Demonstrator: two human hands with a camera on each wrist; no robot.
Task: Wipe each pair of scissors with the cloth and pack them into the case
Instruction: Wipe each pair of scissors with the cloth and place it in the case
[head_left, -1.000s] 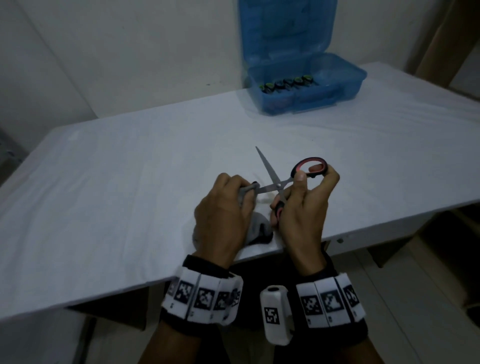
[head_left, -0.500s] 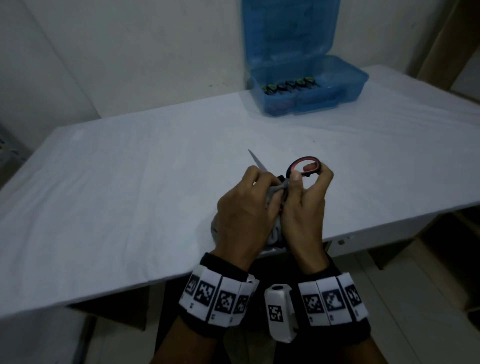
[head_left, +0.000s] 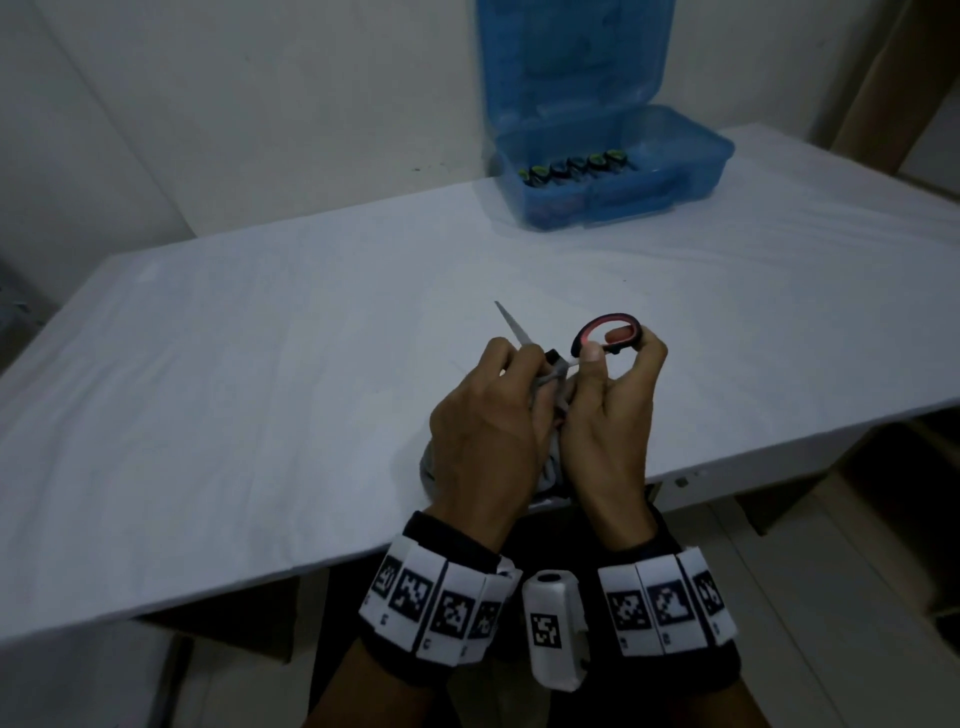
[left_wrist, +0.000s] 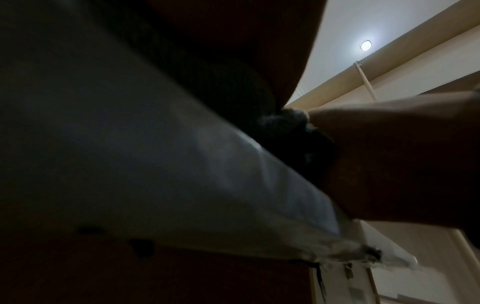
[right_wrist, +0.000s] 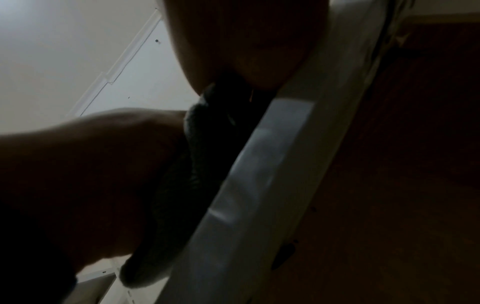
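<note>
Head view: the left hand (head_left: 483, 431) is pinching the grey cloth (head_left: 550, 462) around the scissors (head_left: 605, 335) blade, while the right hand (head_left: 605, 415) is gripping the red handle above the white surface (head_left: 260, 389); the blue case (head_left: 613, 171) is standing open at the far right.

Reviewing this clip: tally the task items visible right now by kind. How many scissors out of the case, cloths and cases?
Scissors out of the case: 1, the red-handled scissors held in the right hand
Cloths: 1, the grey cloth gripped by the left hand around the blades
Cases: 1, the blue case, open at the back of the table
Total: 3
</note>
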